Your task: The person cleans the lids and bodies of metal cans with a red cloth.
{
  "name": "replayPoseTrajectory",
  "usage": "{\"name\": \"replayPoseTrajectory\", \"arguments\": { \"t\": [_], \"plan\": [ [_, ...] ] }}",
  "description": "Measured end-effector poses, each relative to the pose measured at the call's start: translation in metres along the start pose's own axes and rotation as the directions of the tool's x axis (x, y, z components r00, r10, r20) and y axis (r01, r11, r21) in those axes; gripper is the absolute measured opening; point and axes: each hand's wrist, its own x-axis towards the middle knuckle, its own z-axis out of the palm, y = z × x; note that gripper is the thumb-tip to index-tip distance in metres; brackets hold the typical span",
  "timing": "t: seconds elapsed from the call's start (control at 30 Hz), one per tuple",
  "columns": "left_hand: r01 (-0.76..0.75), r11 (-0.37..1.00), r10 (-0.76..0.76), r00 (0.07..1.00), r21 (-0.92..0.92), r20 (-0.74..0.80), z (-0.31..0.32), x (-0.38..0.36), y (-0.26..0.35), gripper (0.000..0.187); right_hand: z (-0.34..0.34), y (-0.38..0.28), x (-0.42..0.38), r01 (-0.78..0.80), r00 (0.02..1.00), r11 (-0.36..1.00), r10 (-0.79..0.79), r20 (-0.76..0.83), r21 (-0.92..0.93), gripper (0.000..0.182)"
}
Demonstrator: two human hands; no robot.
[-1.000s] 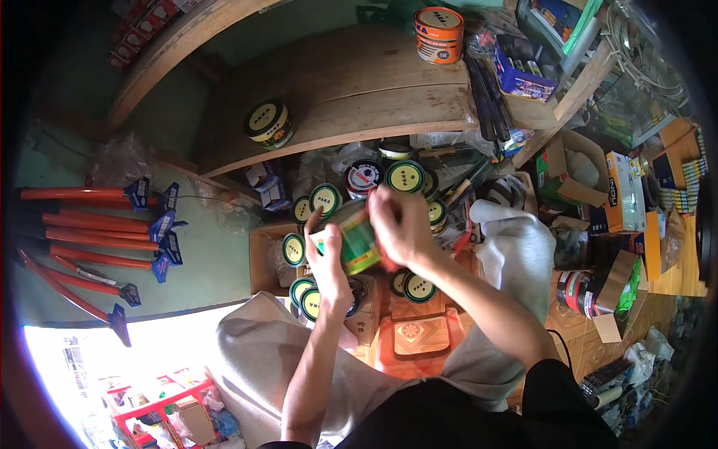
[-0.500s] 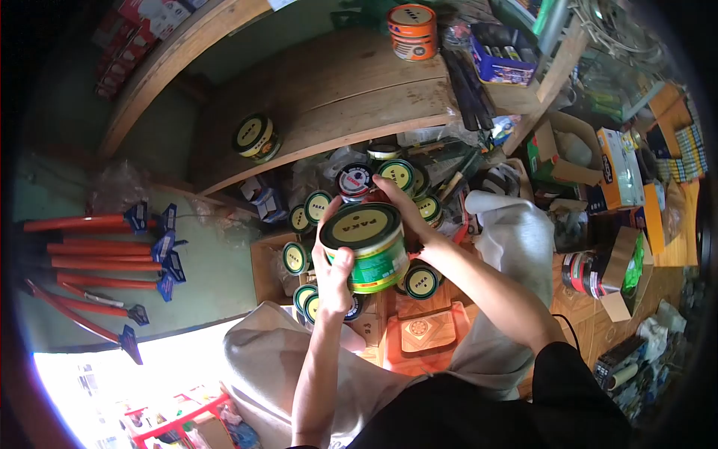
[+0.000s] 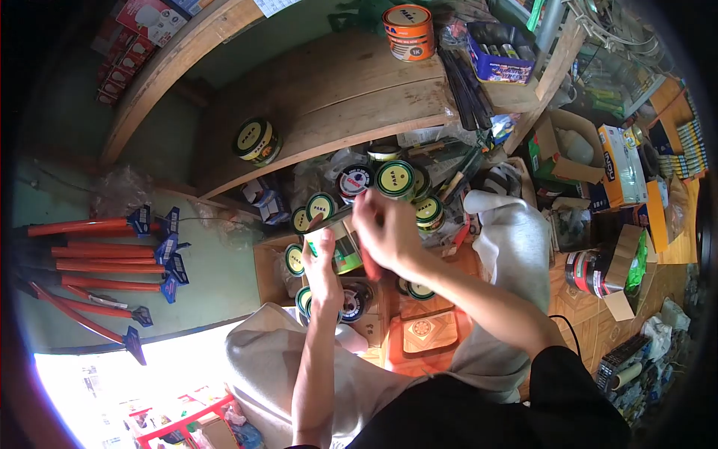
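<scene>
In front of my lap, my left hand grips a tin can with a green and yellow label, its thumb on the near side. The can is tilted so that its lid is seen almost edge-on. My right hand is closed against the can's right side, and a blurred red strip, perhaps cloth, shows beneath its fingers. Beyond the hands stand several similar cans with dark green and cream lids, such as a PAKA can. A can with a red, white and dark lid is among them.
Above is a wooden shelf bearing a yellow-lidded can, an orange can and a blue box. Orange-handled tools hang at left. A red plastic stool stands between my knees; open cartons are at right.
The can has tilted, so its lid no longer faces up toward me. My right hand has moved from behind the can to its right side, closing its fingers.
</scene>
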Motion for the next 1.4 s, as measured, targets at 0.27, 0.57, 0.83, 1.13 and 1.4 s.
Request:
{"name": "replayPoseTrajectory", "arguments": {
  "t": [0.27,0.57,0.83,1.13,1.4],
  "plan": [
    [-0.07,0.997,0.068,0.997,-0.041,-0.032,0.013,0.002,0.018,0.072,0.014,0.025,0.001,-0.11,0.978,0.992,0.118,-0.173,0.058,0.062],
    [-0.069,0.99,0.093,0.975,-0.122,0.203,0.019,-0.014,0.019,0.082,0.006,0.067,0.029,-0.466,0.881,0.737,0.44,0.175,0.49,0.054],
    [-0.066,0.993,0.097,0.926,-0.098,0.364,0.021,-0.017,0.024,0.074,-0.004,0.054,0.038,-0.53,0.846,0.405,0.317,0.43,0.745,0.038],
    [-0.173,0.978,0.161,0.98,0.112,0.114,0.033,-0.021,0.018,0.101,-0.007,0.041,0.037,-0.141,0.973,0.976,0.167,-0.159,0.164,0.046],
    [0.098,0.962,-0.071,0.991,-0.254,0.11,0.012,-0.01,0.012,0.061,0.001,0.008,0.025,0.013,0.996,0.999,-0.017,-0.086,-0.042,0.048]
  ]
}}
